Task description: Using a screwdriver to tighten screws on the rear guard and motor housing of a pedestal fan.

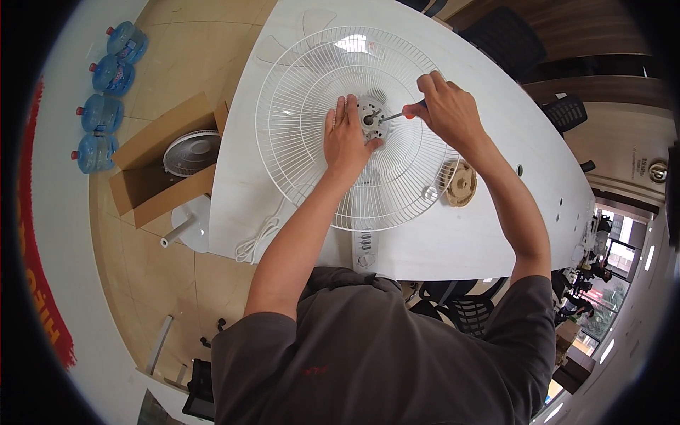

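Under the left hand [345, 140] lies a fan guard [398, 157].

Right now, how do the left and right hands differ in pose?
The left hand lies open against the white wire guard, while the right hand is closed around a screwdriver. The left hand's fingers are extended; the right hand's are curled. Both hands are bare.

The right hand [453, 108] holds a screwdriver [409, 112] at the hub of the wire fan grille [297, 142], left hand [346, 142] resting there; a white cord [258, 241] lies by the bench's [453, 258] near left corner.
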